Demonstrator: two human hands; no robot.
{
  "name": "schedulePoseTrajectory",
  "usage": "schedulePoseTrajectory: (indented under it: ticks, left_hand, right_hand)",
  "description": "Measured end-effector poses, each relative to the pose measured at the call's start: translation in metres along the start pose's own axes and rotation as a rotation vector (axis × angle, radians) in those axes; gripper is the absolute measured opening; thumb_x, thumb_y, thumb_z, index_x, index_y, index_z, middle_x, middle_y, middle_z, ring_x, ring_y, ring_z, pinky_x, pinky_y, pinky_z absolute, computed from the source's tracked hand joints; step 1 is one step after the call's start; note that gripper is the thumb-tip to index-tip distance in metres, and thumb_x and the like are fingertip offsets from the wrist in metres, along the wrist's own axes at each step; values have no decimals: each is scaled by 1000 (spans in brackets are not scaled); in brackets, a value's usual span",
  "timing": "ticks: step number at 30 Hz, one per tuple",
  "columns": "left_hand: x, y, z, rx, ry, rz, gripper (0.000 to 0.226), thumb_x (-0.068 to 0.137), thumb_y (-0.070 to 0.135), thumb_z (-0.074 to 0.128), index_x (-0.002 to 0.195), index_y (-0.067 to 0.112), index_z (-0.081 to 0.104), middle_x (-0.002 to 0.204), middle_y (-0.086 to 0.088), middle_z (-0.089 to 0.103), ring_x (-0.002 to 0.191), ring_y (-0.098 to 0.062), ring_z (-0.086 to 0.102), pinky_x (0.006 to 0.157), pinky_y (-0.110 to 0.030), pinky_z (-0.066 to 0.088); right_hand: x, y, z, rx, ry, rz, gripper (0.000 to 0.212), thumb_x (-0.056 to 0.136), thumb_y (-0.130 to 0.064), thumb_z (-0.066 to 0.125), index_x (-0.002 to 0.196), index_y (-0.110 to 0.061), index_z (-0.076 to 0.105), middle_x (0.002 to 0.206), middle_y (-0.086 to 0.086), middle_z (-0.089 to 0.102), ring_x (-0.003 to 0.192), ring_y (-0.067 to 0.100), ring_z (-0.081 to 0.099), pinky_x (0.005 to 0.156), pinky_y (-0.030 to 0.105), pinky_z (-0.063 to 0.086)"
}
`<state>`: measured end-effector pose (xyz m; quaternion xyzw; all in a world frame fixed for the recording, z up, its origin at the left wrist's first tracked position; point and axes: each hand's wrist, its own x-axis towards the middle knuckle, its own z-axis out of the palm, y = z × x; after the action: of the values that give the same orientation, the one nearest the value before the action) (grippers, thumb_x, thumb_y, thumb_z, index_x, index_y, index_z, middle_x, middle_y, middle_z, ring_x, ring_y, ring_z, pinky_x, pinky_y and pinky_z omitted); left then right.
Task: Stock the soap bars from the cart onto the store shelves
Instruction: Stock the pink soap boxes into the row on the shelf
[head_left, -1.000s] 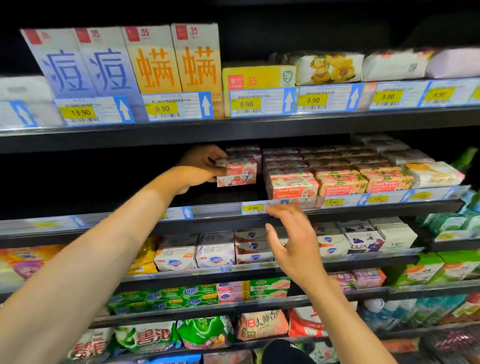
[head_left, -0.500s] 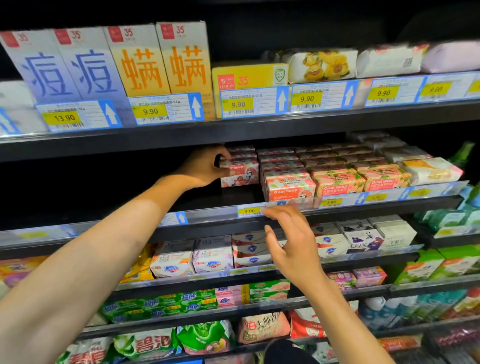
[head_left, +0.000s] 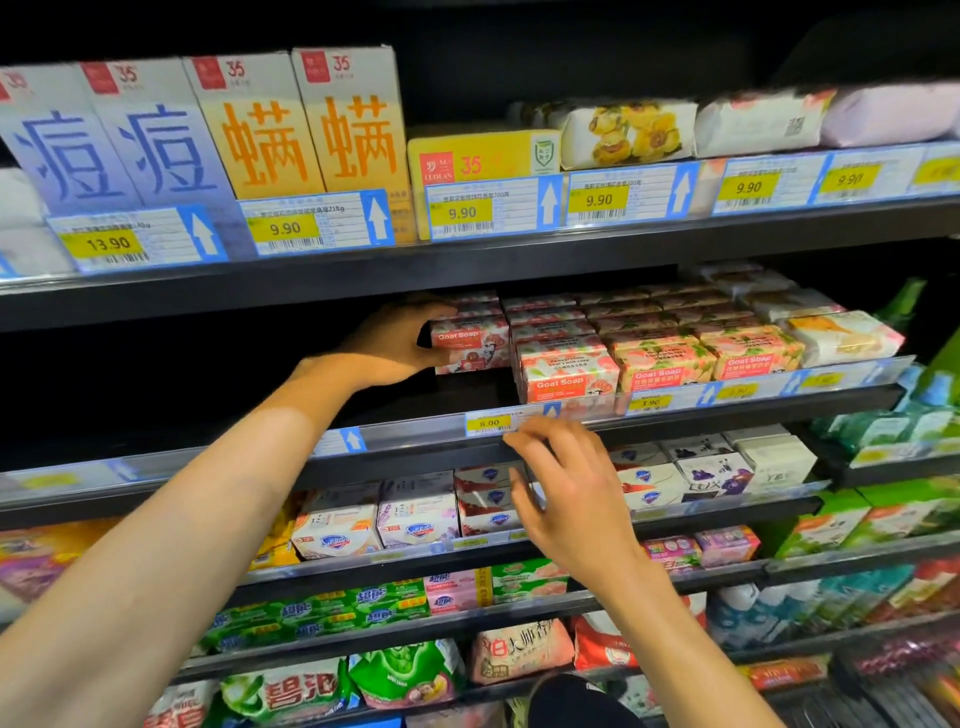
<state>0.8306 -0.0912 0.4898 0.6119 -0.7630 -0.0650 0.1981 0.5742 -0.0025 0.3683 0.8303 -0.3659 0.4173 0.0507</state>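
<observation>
Soap bars (head_left: 470, 343), two stacked boxes, sit on the second shelf (head_left: 234, 460). The left hand (head_left: 392, 340) grips them, thumb on top and fingers curled round the left side. Over the last second the gap to the neighbouring row (head_left: 566, 369) has closed, so placement is probably nearly complete. The right hand (head_left: 571, 488) stays at the shelf edge, fingers loosely spread and holding nothing.
</observation>
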Motion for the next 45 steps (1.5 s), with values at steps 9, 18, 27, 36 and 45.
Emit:
schedulePoseTrajectory:
  ticks: [9, 18, 27, 36, 45]
  left_hand:
    - [-92, 60, -8, 307, 104, 15, 47, 100, 51, 46, 138, 24, 54, 128, -3, 63, 115, -29, 59, 93, -42, 52]
    - [-133, 157, 63, 105, 38, 392, 53, 91, 40, 60, 137, 14, 56, 141, -7, 55, 129, -28, 51, 110, -40, 41]
    - [-123, 320, 204, 54, -290, 617, 59, 88, 45, 51, 140, 16, 53, 145, -10, 51, 133, -34, 48, 113, -48, 38]
    - [-122, 517, 364, -27, -547, 781, 55, 94, 44, 52, 136, 11, 57, 140, -13, 56, 128, -34, 53, 107, -49, 45]
    - [-111, 635, 493, 76, -758, 962, 57, 91, 44, 49, 138, 12, 56, 140, -13, 57, 127, -36, 54, 106, -47, 48]
  right_hand:
    - [-9, -18, -65, -208, -281, 90, 50, 98, -40, 54, 141, -13, 53, 140, 6, 54, 135, 29, 46, 117, 44, 35]
    - [-88, 13, -159, -330, -423, 365, 60, 98, -49, 53, 146, -13, 49, 147, 9, 50, 139, 32, 43, 117, 47, 34]
    - [-257, 80, -277, -415, -416, 862, 63, 95, -54, 51, 146, -18, 46, 145, 5, 47, 135, 30, 44, 115, 45, 37]
    - [-438, 153, -382, -378, -328, 1316, 67, 92, -53, 49, 147, -14, 47, 149, 12, 48, 133, 36, 47, 109, 49, 43]
    - [-566, 217, -422, -332, -249, 1593, 62, 91, -44, 61, 143, -12, 50, 138, 12, 53, 125, 34, 50, 105, 43, 44]
